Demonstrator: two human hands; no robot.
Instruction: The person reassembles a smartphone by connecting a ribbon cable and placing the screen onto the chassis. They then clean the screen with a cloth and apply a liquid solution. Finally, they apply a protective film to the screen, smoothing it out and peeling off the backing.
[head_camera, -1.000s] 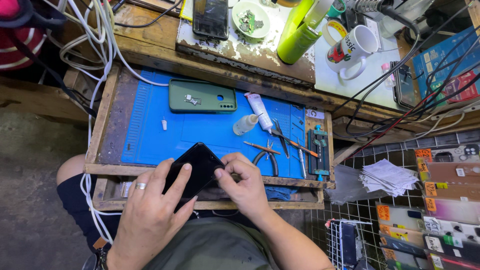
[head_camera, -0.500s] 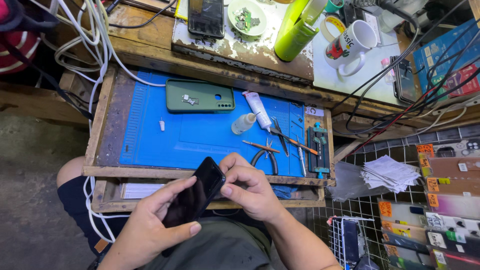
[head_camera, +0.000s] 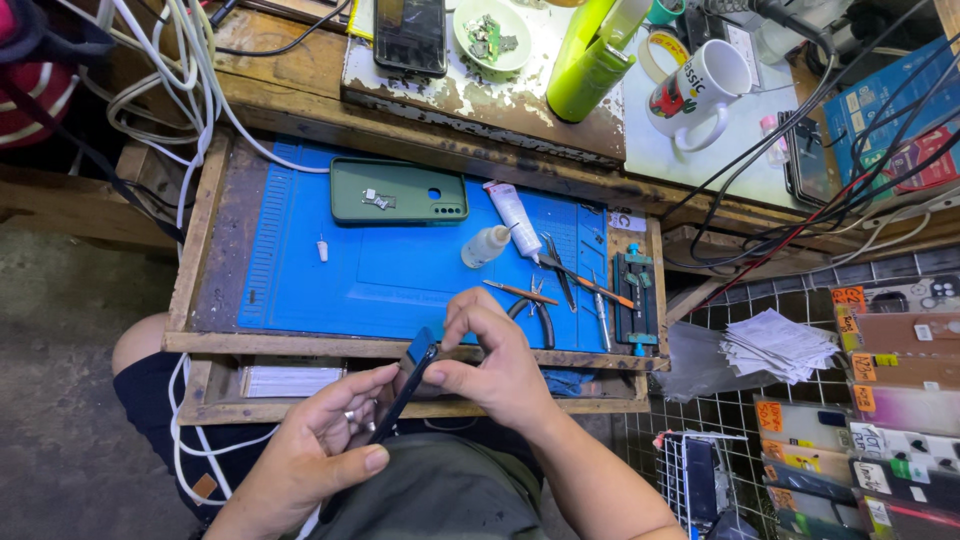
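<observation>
**Phone held edge-on over the lap, both hands on it**

Head view, looking down. Left hand (head_camera: 310, 450) cupped low over the lap, fingers curled under a dark phone (head_camera: 405, 398), thumb stretched along its near side; a ring on one finger. Phone turned on edge, tilted, upper end just in front of the wooden tray's front rail (head_camera: 300, 345). Right hand (head_camera: 495, 365) arched above, fingertips bunched and pinching at the phone's upper end, with a small blue piece (head_camera: 422, 340) showing there; whether pinched or only touched, cannot tell. Both hands partly closed around the phone, neither flat nor spread.

Beyond the hands, a blue work mat (head_camera: 400, 270) lying in the tray. On the mat: a green phone case (head_camera: 398, 192) at the far edge, a white tube (head_camera: 513, 220) just right of it, a small clear bottle (head_camera: 485, 246) beside the tube. Further right, tweezers and pliers (head_camera: 540, 300) in a loose cluster, close to the right hand, and a dark clamp (head_camera: 632, 300) near the mat's right edge. A tiny white part (head_camera: 322, 248) alone on the left half.

Above the tray, on a worn bench: a second dark phone (head_camera: 410, 35), a pale dish of small parts (head_camera: 492, 32), a lime-green bottle (head_camera: 590, 60) on its side, a white mug (head_camera: 700, 85). White cables (head_camera: 190, 90) trailing down the left. Stacked phone cases (head_camera: 890, 400) at far right.
</observation>
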